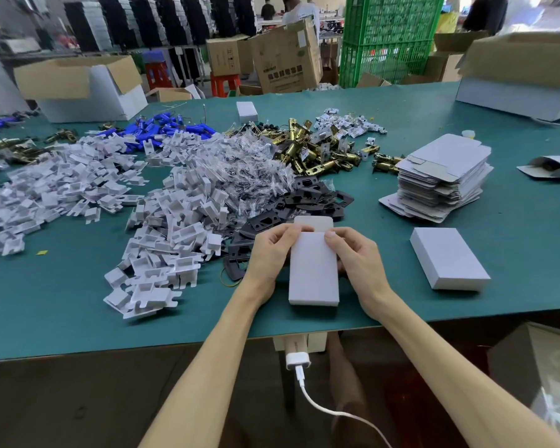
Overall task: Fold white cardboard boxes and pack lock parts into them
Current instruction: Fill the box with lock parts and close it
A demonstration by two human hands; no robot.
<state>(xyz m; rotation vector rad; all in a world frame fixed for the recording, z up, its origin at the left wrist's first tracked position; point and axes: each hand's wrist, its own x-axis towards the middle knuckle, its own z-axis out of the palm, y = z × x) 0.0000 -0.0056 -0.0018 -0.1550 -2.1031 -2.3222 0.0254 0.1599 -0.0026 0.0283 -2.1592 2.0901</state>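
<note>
**Head view: far flap of the white box ready to tuck**

Close to the front edge of the counter (62,302) we see the white box (314,276) lying flat on its broad face. The left grip (270,253) and right grip (356,263) each curl round one long side, with fingertips pinching the top face at the far end. We judge this hold steadies the walls so the raised tuck flap (314,223) can be bent in. The box's long axis runs straight away from us, and its unclosed end points at the black plates (317,195). We cannot tell whether parts are inside. To the right a closed box (450,258) lies apart, probably finished. Farther off, the stack of flat blanks (443,179) sits on the right-hand side, and brass latches (317,150) lie beyond the plates.
</note>
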